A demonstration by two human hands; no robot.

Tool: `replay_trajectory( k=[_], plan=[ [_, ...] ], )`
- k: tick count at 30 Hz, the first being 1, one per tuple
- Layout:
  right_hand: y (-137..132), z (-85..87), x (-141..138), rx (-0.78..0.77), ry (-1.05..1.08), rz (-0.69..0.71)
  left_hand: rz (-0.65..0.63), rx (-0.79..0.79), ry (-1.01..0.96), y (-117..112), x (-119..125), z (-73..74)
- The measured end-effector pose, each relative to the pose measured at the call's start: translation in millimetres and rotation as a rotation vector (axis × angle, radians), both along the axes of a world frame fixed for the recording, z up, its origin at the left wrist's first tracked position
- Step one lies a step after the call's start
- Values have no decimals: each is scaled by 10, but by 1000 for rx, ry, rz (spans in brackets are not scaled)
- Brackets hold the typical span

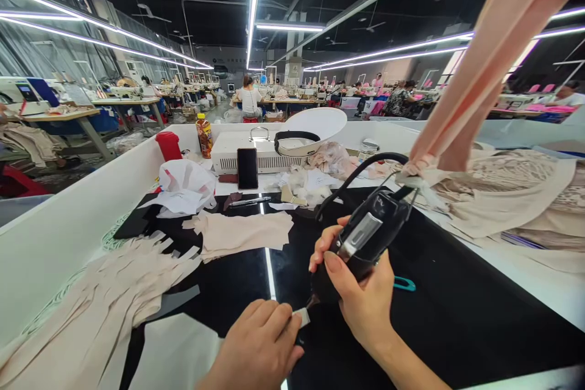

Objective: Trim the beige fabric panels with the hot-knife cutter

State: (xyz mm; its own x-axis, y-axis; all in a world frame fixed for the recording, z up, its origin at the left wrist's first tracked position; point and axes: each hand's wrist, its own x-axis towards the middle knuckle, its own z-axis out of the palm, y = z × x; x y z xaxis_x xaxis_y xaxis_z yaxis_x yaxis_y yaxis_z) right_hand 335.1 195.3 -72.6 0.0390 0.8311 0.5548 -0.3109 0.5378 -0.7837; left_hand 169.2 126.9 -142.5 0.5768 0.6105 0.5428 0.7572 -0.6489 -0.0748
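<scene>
My right hand [361, 298] is wrapped round a black corded hand tool [365, 237] and holds its tip down toward the glossy black tabletop [457, 311]. Its black cable [361, 173] loops up and back behind it. My left hand [260, 347] lies curled on the table at the bottom centre, its fingers pinching a small pale fabric piece [301, 317] right under the tool's tip. A teal scissor handle [404, 284] peeks out behind my right hand.
Beige cut fabric strips [100, 311] pile at the left, another piece [242, 233] in the middle, lace fabric [503, 189] at the right. A phone [247, 168], white box [265, 155], drink bottle [204, 135] and red cup [169, 145] stand behind. Pink cloth [489, 55] hangs top right. Other workers sit far back.
</scene>
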Motion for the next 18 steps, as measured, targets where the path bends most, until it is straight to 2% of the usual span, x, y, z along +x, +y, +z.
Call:
replay_trajectory(
  k=[10, 18],
  plan=[
    [-28, 16, -18, -2, -5, -10, -10, -2, -14, 11, 16, -25],
    [-86, 38, 26, -47, 58, 3, 6, -10, -14, -7, 11, 9]
  ],
)
